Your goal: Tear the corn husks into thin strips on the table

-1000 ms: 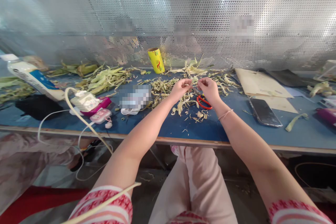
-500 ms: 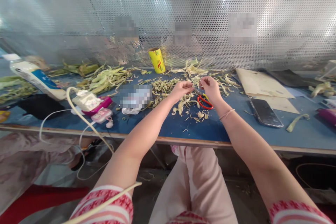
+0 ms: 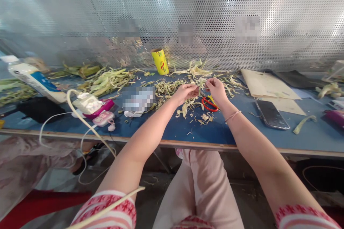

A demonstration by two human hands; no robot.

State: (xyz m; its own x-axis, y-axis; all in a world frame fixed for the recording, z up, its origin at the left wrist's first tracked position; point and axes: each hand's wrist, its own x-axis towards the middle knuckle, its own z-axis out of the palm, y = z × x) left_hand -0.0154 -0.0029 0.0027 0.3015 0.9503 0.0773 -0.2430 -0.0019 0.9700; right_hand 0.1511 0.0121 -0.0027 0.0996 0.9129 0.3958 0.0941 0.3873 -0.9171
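The work at the fingers looks to be partway through. The left hand (image 3: 186,92) and right hand (image 3: 215,87) face each other above a litter of dry, pale scraps (image 3: 169,87), which lie under, beyond and to the left of the fingertips. More curled bits (image 3: 205,118) lie nearer the body than the fingers. So a fair amount seems to have been pulled or cut apart already, while a heap of longer, leafy stalks (image 3: 111,81), well to the left of the left fingers, looks whole and probably left to handle. A lone stalk (image 3: 303,125) lies well to the right of the right fingers, past the phone (image 3: 272,115).

The left fingers lie close together, bent toward the thumb; the right thumb and fingertips come together in a pinch, with a small gap between the two hands. Whether either is clamped on anything I cannot tell — a strand there would be too fine to make out. The scissors (image 3: 210,102) lie just below the right fingers, on the body side, their red and yellow handles plain to see; the blades run toward the gap and get lost among hands and scraps, so contact with the left fingers is unclear.

Farther left of the left fingers, a blurred-out block (image 3: 142,98) hides what sits there — only a pale lower edge shows.
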